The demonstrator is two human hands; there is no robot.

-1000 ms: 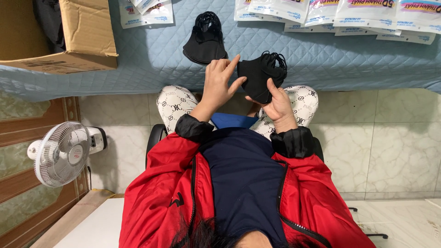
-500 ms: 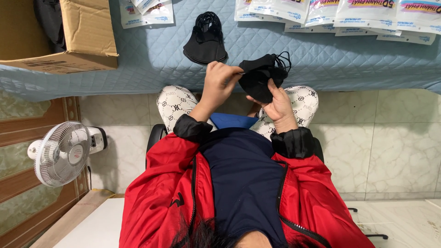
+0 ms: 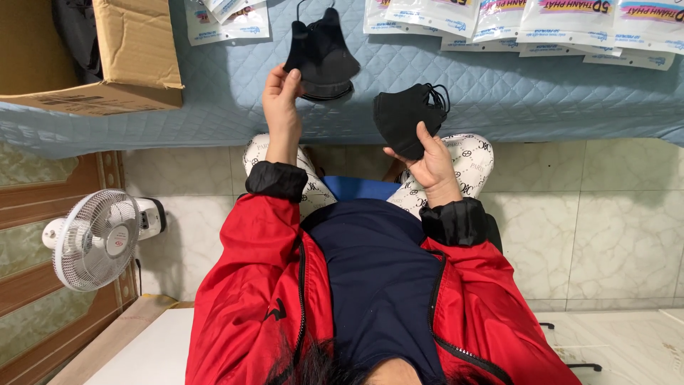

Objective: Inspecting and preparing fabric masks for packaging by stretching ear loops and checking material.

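Note:
My left hand pinches a single black face mask by its edge and holds it just above a small pile of black masks on the blue quilted table cover. My right hand grips a bundle of black face masks with their ear loops bunched at the top right. It sits lower, over my knees at the table's front edge. The two hands are apart.
An open cardboard box stands at the table's left end. Printed plastic packets lie along the far side, with more packets near the box. A white fan stands on the floor at the left, by wooden panelling.
Both hands were together on the mask bundle. My left hand has drawn one mask off it and carried it up and left to the pile on the table. The right hand kept the bundle.

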